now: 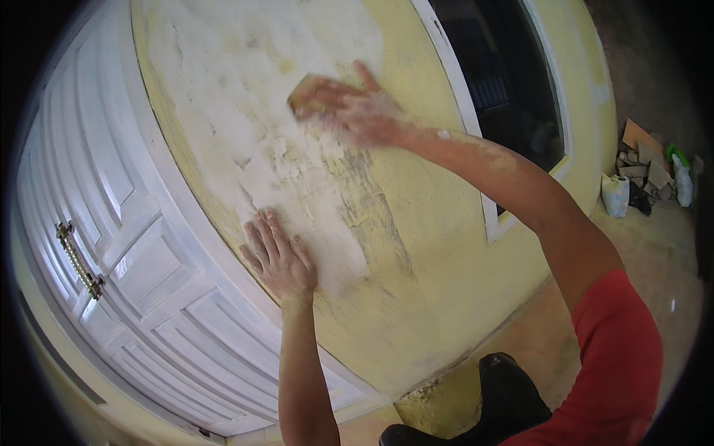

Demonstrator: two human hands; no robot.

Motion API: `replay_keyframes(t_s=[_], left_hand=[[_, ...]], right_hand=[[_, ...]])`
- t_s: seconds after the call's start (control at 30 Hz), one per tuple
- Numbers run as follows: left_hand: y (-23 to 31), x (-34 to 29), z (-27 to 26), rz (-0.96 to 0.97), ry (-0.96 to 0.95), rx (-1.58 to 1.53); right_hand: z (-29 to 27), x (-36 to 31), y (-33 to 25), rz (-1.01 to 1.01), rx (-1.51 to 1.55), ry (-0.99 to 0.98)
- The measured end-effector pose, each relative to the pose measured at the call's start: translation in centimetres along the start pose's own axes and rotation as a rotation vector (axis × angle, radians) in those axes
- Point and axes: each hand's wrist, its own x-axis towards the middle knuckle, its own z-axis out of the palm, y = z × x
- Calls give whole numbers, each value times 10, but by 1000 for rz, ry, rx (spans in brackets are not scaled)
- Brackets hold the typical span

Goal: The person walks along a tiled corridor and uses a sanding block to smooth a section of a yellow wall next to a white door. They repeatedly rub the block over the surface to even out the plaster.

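A yellow wall (439, 223) with a broad patch of white filler (216, 97) stands before me; the filler is rough, with flaking edges and grey streaks near its middle. High on that patch my right hand (357, 111) is pressed against the surface, smeared by motion, its fingers over a brownish piece of sandpaper (299, 98). Part of the sandpaper is hidden under the fingers. Lower down, my left hand (281, 260) rests flat on the wall near the door frame, fingers spread and dusted white, holding nothing.
On the left is a white panelled door (149, 260) with a metal pull handle (78, 260). A white-framed dark window (498, 74) lies to the right. Broken rubble (639, 167) and bags (615, 195) sit on the floor at far right. My dark-clothed leg (509, 394) shows below.
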Motion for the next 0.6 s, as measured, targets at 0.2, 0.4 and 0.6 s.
replay_keyframes(t_s=[0.2,0.4,0.6], left_hand=[[0,0,5,20,21,-22],[17,4,0,-1,-14,-33],[-12,-2,-5,15,11,25]], right_hand=[[12,-2,-21,15,150,44],[-34,36,102,526,14,167],[1,-33,22,65,-56,-33]])
